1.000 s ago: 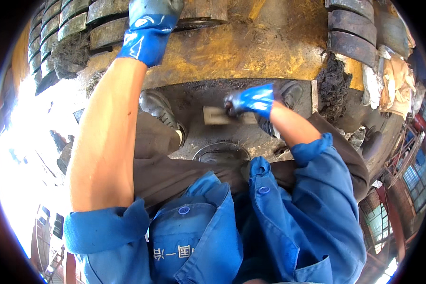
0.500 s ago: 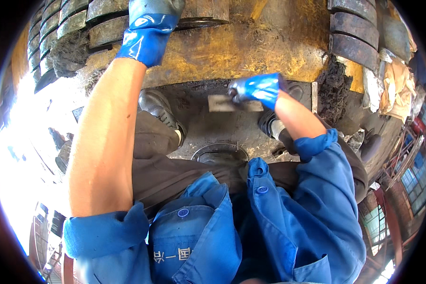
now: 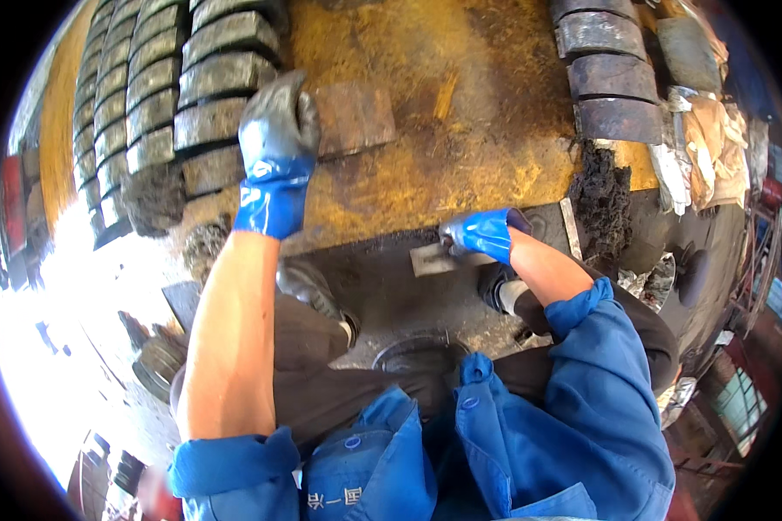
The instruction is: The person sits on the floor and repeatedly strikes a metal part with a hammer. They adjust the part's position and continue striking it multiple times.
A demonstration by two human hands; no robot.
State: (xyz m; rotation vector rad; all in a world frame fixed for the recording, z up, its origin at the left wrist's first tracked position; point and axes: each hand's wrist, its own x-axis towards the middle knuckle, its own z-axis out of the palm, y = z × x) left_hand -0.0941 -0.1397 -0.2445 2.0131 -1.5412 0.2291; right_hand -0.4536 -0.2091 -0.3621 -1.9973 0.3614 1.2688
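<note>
My left hand point(image 3: 278, 122), in a grey and blue rubber glove, lies at the left end of a flat rusty brown rectangular slab point(image 3: 354, 117). Its fingers point away from me with the thumb apart, touching or close to the slab's edge; the glove hides the exact contact. Lower and to the right, my right hand point(image 3: 478, 236), gloved alike, is closed around a flat, pale grey rectangular plate point(image 3: 434, 259). This plate sticks out to the left, over the dark ground between my feet. Beneath the slab is a worn, yellow-stained curved surface point(image 3: 460, 165).
Rows of dark curved blocks point(image 3: 222, 78) stand at the left, and another row point(image 3: 615, 78) at the right. Dark fibrous clumps point(image 3: 604, 200) hang near the right row, beside crumpled tan wrapping point(image 3: 708, 148). A round dark container point(image 3: 417, 352) sits between my legs.
The view has tilted up, bringing my whole left hand and the slab into sight. My right hand keeps hold of the plate, which now slants slightly.
</note>
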